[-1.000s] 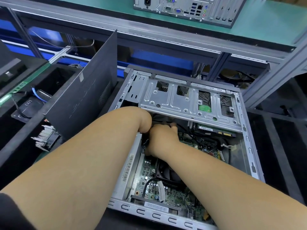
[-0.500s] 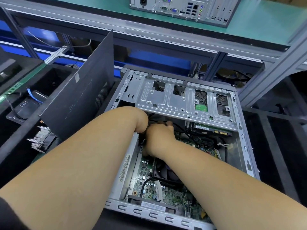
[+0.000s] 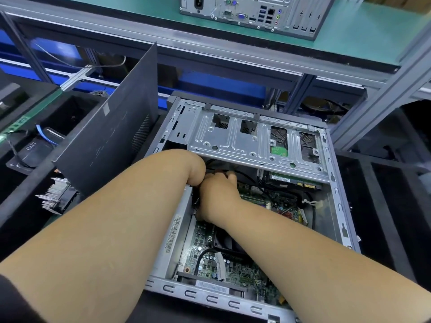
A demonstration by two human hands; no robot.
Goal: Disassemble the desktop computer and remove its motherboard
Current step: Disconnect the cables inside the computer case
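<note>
your open computer case (image 3: pixel 335 190) lies on its side in front of you, its side cover off, and the green motherboard (image 3: pixel 233 269) sits on the case floor, still inside. both your forearms reach in over the near rim. your right hand (image 3: pixel 217 194) is down in the middle of the case, knuckles up and fingers curled under among the black cables (image 3: pixel 275 194) just below the silver drive bracket (image 3: pixel 254 145); what those fingers hold is hidden, so i cannot tell its grip. your left hand (image 3: pixel 198 173) bends at the wrist and drops out of sight behind the right one, touching it, and its fingers are hidden too. a dark side panel (image 3: pixel 112 148) leans upright just left of the case, with a finned heatsink (image 3: pixel 56 194) near its foot. on the green shelf (image 3: pixel 363 31) beyond stands a second computer (image 3: pixel 254 12), rear ports facing you.
</note>
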